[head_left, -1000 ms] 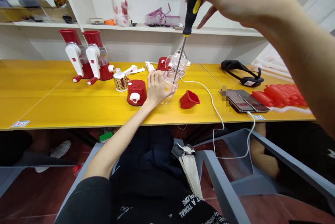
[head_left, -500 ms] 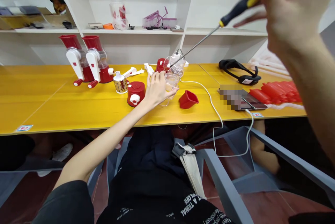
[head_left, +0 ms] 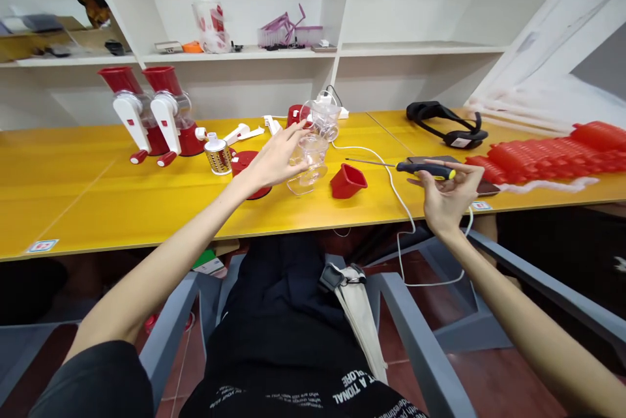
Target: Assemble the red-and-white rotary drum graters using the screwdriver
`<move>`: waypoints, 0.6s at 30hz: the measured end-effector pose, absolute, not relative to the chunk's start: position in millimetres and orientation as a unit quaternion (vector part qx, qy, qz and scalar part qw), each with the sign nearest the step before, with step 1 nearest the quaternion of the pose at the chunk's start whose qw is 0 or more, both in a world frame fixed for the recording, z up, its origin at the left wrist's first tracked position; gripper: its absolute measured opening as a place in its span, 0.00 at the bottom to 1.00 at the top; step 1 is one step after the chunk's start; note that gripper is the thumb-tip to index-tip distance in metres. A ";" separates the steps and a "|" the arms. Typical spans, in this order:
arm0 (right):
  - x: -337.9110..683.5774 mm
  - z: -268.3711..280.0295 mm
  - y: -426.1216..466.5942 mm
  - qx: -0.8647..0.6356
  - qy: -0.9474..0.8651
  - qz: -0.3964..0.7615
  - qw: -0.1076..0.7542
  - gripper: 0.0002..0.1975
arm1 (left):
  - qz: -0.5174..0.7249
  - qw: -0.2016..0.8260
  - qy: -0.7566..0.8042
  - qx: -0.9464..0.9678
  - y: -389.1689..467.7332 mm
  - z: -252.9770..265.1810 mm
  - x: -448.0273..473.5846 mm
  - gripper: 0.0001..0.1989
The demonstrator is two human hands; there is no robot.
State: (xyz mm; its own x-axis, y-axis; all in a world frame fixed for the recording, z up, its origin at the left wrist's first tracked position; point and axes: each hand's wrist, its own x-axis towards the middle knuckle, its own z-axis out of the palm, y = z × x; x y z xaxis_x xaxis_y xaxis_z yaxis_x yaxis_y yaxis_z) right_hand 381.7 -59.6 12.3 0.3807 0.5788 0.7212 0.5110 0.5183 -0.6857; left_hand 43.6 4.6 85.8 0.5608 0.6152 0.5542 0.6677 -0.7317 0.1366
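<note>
R fingers (head_left: 430,190) grip screwdriver (head_left: 409,167): blk/yel, slim shaft (head_left: 370,162).

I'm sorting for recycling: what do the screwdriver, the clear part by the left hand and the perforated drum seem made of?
Screwdriver: thin grey shaft, likely metal; dark, yellow-marked handle, perhaps plastic or rubber.
Clear part: see-through, glossy, probably plastic, possibly glass.
Perforated drum: silvery sheen, likely metal; plain white top, probably plastic.

"How many assembled red-and-white plastic crank graters (head_left: 171,128) are there?"
"Two, plus one loose perforated silver metal drum (head_left: 218,157)."
"And loose round red plastic bases (head_left: 242,162)?"
"Two. One loose square-mouthed red plastic cup (head_left: 345,183), too."
"Any black-and-yellow-handled steel screwdriver (head_left: 413,168)?"
"Just one."
</note>
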 end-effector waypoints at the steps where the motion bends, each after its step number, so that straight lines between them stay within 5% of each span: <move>1: 381.3 6.5 -57.6 -0.493 -0.560 0.032 0.666 0.23 | -0.327 0.042 -0.369 -0.869 -6.0 81.5 41.4 0.23; 9: 373.6 -25.9 -31.8 -0.563 -0.646 -0.006 0.516 0.23 | -0.474 -0.020 -0.390 -0.789 -108.1 19.2 22.0 0.09; 13: 366.3 -28.3 -16.9 -0.549 -0.708 0.005 0.443 0.20 | -0.361 -0.160 -0.425 -0.815 -118.0 2.1 19.7 0.08; 18: 366.2 -33.1 -8.1 -0.521 -0.774 0.040 0.357 0.19 | -0.251 -0.181 -0.480 -0.821 -99.1 3.2 13.6 0.08</move>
